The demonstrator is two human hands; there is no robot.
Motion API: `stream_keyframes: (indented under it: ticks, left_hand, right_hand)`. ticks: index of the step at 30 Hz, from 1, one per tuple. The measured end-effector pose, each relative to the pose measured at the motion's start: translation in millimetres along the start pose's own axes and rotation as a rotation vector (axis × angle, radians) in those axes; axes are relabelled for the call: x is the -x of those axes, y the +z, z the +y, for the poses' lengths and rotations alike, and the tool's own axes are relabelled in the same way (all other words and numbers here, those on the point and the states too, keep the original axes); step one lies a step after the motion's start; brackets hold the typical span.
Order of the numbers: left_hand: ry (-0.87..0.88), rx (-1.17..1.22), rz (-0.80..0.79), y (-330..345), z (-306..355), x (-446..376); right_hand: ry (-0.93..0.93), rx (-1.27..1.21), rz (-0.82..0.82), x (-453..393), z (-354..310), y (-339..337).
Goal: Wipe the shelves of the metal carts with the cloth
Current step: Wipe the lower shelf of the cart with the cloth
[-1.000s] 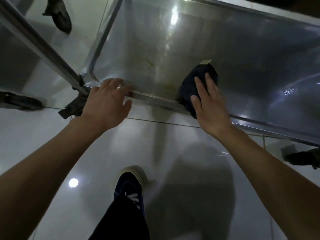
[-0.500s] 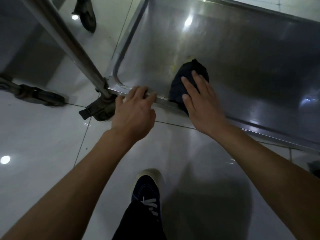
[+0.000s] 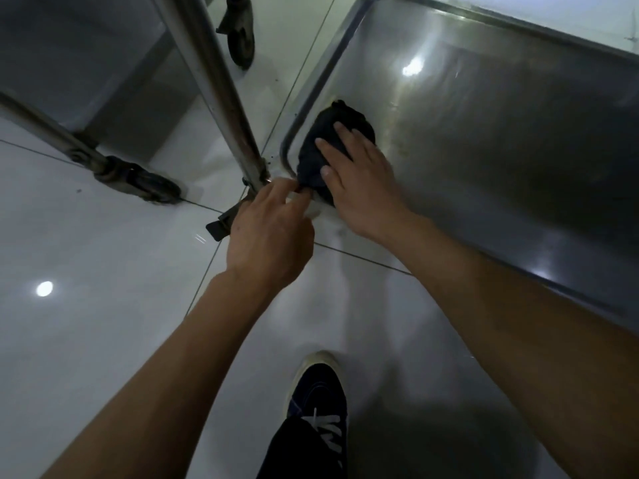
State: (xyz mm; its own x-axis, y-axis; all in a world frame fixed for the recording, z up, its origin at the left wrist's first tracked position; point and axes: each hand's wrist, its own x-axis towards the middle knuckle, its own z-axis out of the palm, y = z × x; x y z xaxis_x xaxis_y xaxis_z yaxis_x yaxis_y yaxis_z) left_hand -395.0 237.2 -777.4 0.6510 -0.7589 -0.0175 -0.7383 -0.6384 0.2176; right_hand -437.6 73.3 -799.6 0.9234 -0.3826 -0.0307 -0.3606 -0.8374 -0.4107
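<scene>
Caster wheel [image 3: 152, 184] sat on the tiled floor [image 3: 86, 271] at left, beside the upright cart post [image 3: 221, 98]. Left hand [image 3: 269, 236] curled on the shelf's corner rim, fingertips touching the dark cloth [image 3: 332, 133]. Right hand [image 3: 359, 181] pressed flat, fingers straight, on the cloth in the metal cart shelf [image 3: 501, 150] corner; bare shelf stretched rightward.

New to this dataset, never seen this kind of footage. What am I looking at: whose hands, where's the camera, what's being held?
No machine here: a person's two bare hands, filmed by one wide-angle camera on their head, looking down. The right hand presses flat, with straight fingers, on a dark cloth in the near left corner of a metal cart shelf. The left hand is at that corner's rim beside the cart post, fingers curled; its exact hold is unclear. Below are the tiled floor and the person's shoe.
</scene>
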Motion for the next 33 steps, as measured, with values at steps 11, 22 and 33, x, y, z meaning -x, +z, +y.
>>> stream_keyframes:
  ticks: [11, 22, 33]
  left_hand:
    - [-0.001, -0.038, -0.022, 2, 4, 7]
    - [0.152, -0.025, -0.013, 9, 86, -15]
    - [0.436, -0.042, -0.088, 38, 178, -20]
  right_hand:
    - [-0.017, -0.062, 0.026, -14, -1, 0]
    - [0.214, -0.085, 0.183, 118, 101, -42]
    - [0.498, 0.009, 0.36, 247, 190, -78]
